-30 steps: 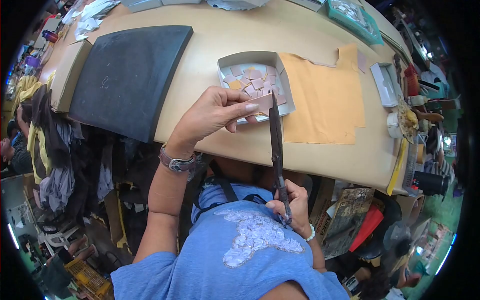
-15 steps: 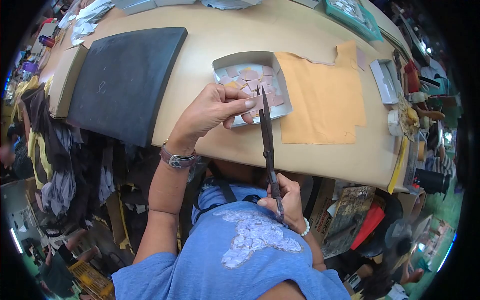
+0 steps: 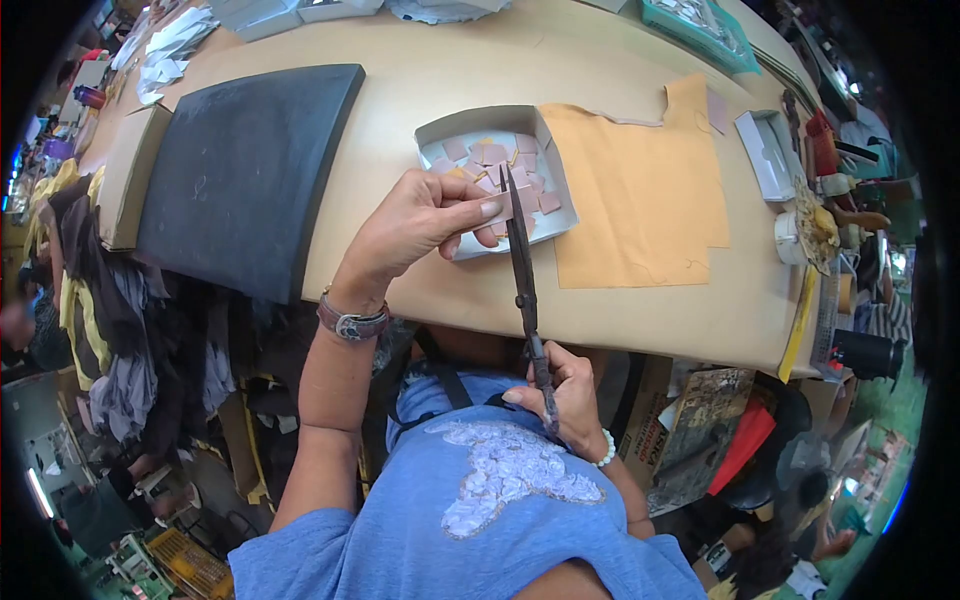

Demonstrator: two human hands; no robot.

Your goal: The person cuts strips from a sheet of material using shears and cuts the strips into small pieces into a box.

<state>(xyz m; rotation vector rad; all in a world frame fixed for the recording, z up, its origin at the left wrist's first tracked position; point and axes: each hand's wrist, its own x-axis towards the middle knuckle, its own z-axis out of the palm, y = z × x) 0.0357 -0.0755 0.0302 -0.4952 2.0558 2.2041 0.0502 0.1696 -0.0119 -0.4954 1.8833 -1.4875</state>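
Note:
My left hand [image 3: 420,222] is closed over the near left part of a white cardboard box [image 3: 560,180], pinching a small pink strip [image 3: 503,207] between thumb and fingers. Long dark scissors [image 3: 523,275] are gripped at the handles by my right hand [image 3: 570,395], close to my body. Their blades point away from me and meet the strip just beside my left fingertips, with a narrow gap at the tips. Inside the box lie several small pink pieces [image 3: 495,153], some with orange-yellow edges. Part of the box is hidden behind my left hand.
A yellow-orange sheet [image 3: 635,200] lies right of the box. To the left rests a large black board [image 3: 250,180] beside a brown carton [image 3: 135,180]. A narrow white box [image 3: 765,160] and tools line the right side. A green tray [image 3: 700,30] stands at the back.
The view has shifted slightly. The scissor blades sit a little further left, closer to my left fingertips, and less of the pink strip shows beyond them. Both hands keep their hold.

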